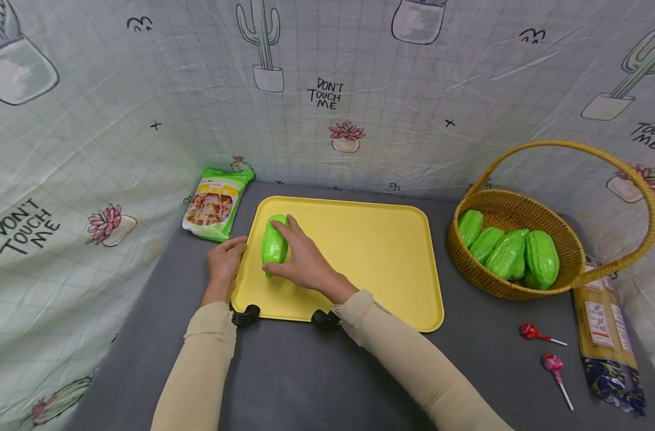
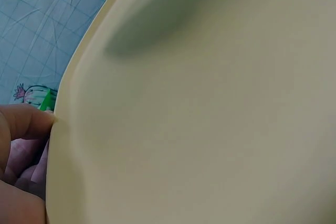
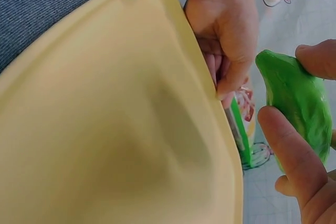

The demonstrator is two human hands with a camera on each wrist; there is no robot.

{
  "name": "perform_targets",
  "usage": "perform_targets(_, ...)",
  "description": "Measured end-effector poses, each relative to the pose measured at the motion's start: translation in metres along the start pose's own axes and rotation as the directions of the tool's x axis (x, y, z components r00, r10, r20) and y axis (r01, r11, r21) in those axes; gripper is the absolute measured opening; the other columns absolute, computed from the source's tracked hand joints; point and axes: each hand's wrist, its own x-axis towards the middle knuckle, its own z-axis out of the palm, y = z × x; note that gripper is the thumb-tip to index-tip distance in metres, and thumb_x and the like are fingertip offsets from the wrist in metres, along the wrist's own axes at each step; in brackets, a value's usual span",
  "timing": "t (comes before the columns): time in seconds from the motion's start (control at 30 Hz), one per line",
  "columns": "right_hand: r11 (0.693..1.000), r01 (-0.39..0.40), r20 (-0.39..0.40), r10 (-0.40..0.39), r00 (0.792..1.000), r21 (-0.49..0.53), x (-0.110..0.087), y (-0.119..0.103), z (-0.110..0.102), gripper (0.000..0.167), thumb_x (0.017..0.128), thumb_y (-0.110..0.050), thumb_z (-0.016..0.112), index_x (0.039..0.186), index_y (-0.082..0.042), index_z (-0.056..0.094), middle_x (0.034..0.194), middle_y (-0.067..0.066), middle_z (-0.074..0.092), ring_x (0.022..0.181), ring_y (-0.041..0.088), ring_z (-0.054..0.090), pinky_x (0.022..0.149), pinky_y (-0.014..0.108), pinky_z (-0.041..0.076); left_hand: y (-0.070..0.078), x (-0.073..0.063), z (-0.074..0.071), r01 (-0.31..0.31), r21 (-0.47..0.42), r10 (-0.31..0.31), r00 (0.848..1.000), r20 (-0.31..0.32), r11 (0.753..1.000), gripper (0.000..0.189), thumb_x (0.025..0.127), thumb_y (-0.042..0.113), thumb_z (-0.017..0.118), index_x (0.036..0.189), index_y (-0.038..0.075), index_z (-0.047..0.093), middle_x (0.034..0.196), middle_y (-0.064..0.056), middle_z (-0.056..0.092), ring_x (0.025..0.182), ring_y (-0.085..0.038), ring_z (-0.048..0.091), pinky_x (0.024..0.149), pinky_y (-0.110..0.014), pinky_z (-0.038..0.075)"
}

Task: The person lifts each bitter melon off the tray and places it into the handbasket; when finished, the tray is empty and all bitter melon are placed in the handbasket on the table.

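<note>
My right hand (image 1: 306, 260) holds a glossy green star fruit (image 1: 274, 242) above the left part of a yellow tray (image 1: 360, 257). In the right wrist view, the thumb and fingers are spread around the ridged star fruit (image 3: 296, 95), which has a pointed tip. At the tray's left edge my left hand (image 1: 224, 263) pinches the rim between thumb and curled fingers. The left wrist view shows the thumb against the tray's rim (image 2: 65, 129) and a shadow falling on the tray.
Right of the tray stands a wicker basket (image 1: 481, 284) with a tall handle, holding several star fruits (image 1: 542, 259). Two lollipops (image 1: 529, 331) and a gold-and-blue packet (image 1: 608, 335) lie on the grey table (image 1: 306, 383). A green snack bag (image 1: 215, 205) leans at the back left.
</note>
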Motion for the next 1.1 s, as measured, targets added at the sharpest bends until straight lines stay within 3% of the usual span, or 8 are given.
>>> perform_targets(0.2, 1.000, -0.003, -0.021, 0.003, 1.000, 0.014, -0.006, 0.002, -0.008, 0.089, 0.088, -0.034, 0.081, 0.161, -0.020, 0.032, 0.172, 0.016, 0.009, 0.151, 0.037, 0.035, 0.117, 0.054, 0.042, 0.001, 0.001, 0.004, -0.014, -0.006, 0.014, 1.000, 0.014, 1.000, 0.032, 0.101, 0.015, 0.060, 0.129, 0.008, 0.072, 0.137, -0.013, 0.066, 0.113, -0.021, 0.064, 0.084, -0.022, 0.052)
perform_targets(0.3, 1.000, -0.006, -0.025, 0.006, 1.000, 0.003, -0.009, 0.003, -0.011, 0.090, 0.088, -0.034, 0.081, 0.162, -0.021, 0.031, 0.172, 0.015, 0.009, 0.151, 0.035, 0.037, 0.116, 0.052, 0.043, 0.001, 0.001, 0.005, -0.018, -0.010, 0.018, 0.999, 0.033, 1.000, 0.032, 0.101, 0.016, 0.060, 0.131, 0.008, 0.071, 0.139, -0.013, 0.065, 0.115, -0.021, 0.063, 0.089, -0.025, 0.053)
perform_targets(0.53, 1.000, 0.009, 0.001, -0.009, 1.000, 0.019, -0.016, 0.006, -0.011, 0.091, 0.089, -0.035, 0.080, 0.163, -0.022, 0.028, 0.173, 0.012, 0.006, 0.150, 0.034, 0.038, 0.116, 0.051, 0.045, -0.001, 0.001, -0.002, 0.010, -0.011, -0.010, 1.000, 0.012, 1.000, 0.033, 0.102, 0.016, 0.059, 0.133, 0.009, 0.070, 0.143, -0.012, 0.062, 0.124, -0.023, 0.060, 0.102, -0.034, 0.052)
perform_targets(0.8, 1.000, 0.007, -0.040, -0.007, 0.999, 0.011, -0.025, 0.015, -0.021, 0.090, 0.087, -0.032, 0.081, 0.161, -0.020, 0.032, 0.172, 0.015, 0.009, 0.145, 0.036, 0.044, 0.113, 0.052, 0.047, -0.001, 0.001, 0.000, 0.026, -0.008, -0.026, 0.999, 0.019, 1.000, 0.033, 0.102, 0.016, 0.060, 0.133, 0.010, 0.070, 0.142, -0.012, 0.062, 0.122, -0.021, 0.060, 0.098, -0.030, 0.052)
perform_targets(1.1, 0.999, 0.027, -0.065, -0.025, 0.998, 0.021, -0.032, 0.019, -0.028, 0.090, 0.086, -0.029, 0.083, 0.161, -0.020, 0.033, 0.172, 0.015, 0.010, 0.138, 0.035, 0.051, 0.106, 0.050, 0.052, 0.000, 0.002, 0.000, 0.031, -0.011, -0.031, 0.999, 0.014, 0.999, 0.033, 0.102, 0.016, 0.060, 0.133, 0.010, 0.070, 0.144, -0.012, 0.062, 0.124, -0.022, 0.060, 0.104, -0.035, 0.051)
